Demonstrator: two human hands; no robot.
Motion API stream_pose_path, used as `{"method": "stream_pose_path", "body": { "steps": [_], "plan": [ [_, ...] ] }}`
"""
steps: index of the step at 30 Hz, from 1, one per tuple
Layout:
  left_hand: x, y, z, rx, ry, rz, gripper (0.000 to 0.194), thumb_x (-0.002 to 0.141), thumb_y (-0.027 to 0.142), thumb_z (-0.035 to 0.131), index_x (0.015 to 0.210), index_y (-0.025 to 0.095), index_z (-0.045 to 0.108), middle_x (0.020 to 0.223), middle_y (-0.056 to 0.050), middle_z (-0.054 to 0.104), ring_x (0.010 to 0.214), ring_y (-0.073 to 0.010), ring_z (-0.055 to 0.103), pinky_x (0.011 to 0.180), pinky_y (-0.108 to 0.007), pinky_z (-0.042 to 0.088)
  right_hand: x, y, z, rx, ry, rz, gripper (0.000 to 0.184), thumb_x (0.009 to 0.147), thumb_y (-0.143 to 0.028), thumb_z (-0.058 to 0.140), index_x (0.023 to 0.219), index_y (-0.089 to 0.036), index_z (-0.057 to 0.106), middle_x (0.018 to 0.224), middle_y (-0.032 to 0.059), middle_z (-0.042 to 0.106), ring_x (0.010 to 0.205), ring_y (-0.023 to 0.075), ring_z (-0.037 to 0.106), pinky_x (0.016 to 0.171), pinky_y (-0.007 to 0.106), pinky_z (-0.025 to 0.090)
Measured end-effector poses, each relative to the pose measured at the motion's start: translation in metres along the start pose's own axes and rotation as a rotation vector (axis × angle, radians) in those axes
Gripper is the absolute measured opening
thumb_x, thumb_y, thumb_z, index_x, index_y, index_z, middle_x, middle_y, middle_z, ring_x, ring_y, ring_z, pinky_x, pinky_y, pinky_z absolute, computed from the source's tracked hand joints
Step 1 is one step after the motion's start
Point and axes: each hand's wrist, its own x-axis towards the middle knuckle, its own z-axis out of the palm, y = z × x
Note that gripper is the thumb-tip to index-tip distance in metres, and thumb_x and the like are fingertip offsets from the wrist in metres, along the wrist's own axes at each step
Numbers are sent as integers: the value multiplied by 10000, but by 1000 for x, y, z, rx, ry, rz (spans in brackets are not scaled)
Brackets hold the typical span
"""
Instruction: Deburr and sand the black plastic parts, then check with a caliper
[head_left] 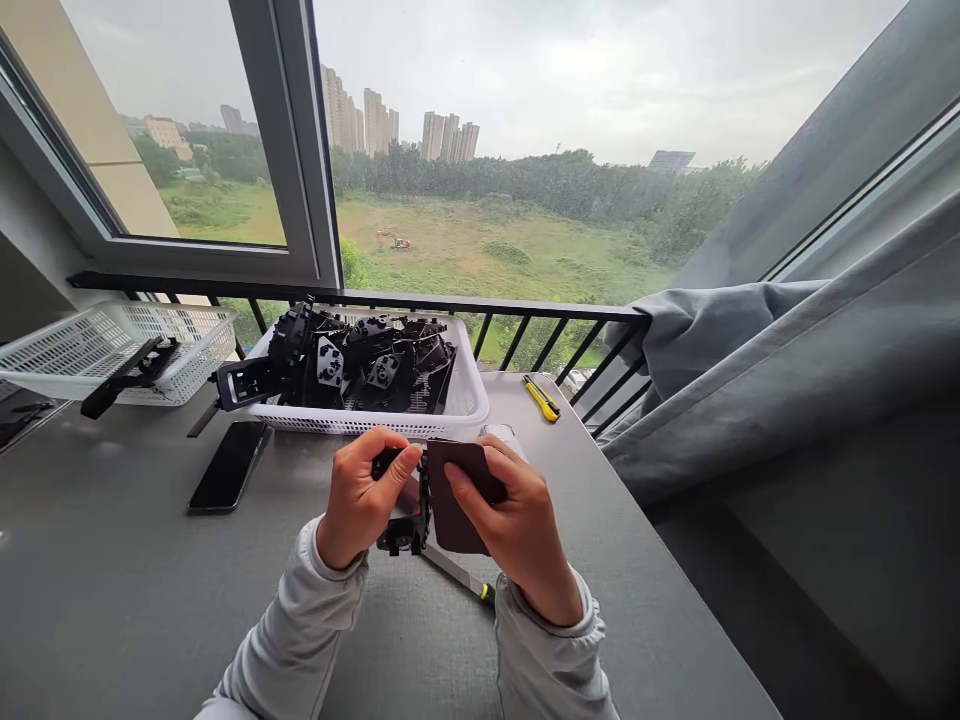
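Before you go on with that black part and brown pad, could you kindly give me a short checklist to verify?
1. Black plastic part held in left hand: ok.
2. Brown pad held in right hand: ok.
3. Pad touching the part: cannot tell, the hands hide it.
4. Pale tool with yellow end: not ok, it lies directly beneath the part.
5. Yellow utility knife: ok, lying apart from the hands.
6. White plastic basket: ok, holding black parts behind the hands.

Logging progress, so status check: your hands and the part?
Left hand gripping black plastic part; right hand holding brown pad against it. White basket of black parts just ahead, phone beside it.
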Motion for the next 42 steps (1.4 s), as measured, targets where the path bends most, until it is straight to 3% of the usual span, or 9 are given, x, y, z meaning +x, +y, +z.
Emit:
{"method": "stream_pose_path", "body": {
  "steps": [6,11,18,25,31,38,42],
  "plan": [
    [1,-1,2,17,2,2,224,843,379,646,702,209,610,525,34,591,485,-117,532,502,-235,430,-1,-1,-6,32,-65,-55,125,870,-175,608,759,-214,649,749,15,637,644,144,564,586,256,478],
    [0,-1,2,14,10,-9,241,839,394,647,689,209,611,528,29,590,490,-122,533,504,-242,433,1,-1,-6,39,-19,-19,142,867,-183,603,738,-212,652,753,20,637,649,145,562,604,260,487],
    [1,-1,1,-12,17,-23,262,842,408,646,678,206,613,514,35,578,465,-109,522,496,-230,423,1,0,-12,248,-166,78,112,852,-231,640,762,-200,700,767,30,635,690,160,577,604,259,474],
    [1,-3,1,-196,47,-159,326,825,478,645,671,195,597,479,44,518,398,-79,429,408,-205,337,6,8,1,555,-538,119,198,833,-362,665,753,-183,694,708,14,590,654,148,522,612,267,428],
    [6,0,-4,-92,-76,-168,326,636,408,786,615,176,558,484,55,437,444,-71,372,416,-195,309,5,6,5,615,-510,159,225,828,-383,653,740,-176,655,720,14,576,686,159,517,658,282,428],
    [7,10,-6,-48,-167,-258,226,663,337,677,612,166,538,532,43,463,495,-77,407,466,-193,340,5,10,6,680,-539,121,227,824,-360,665,747,-147,647,699,18,584,637,134,515,622,261,434],
    [8,10,-8,-131,-241,-326,227,661,343,692,652,173,543,475,59,458,440,-71,390,438,-191,312,5,15,5,719,-606,25,303,814,-422,673,670,-162,615,657,19,571,631,140,521,660,282,466]
  ]
}}
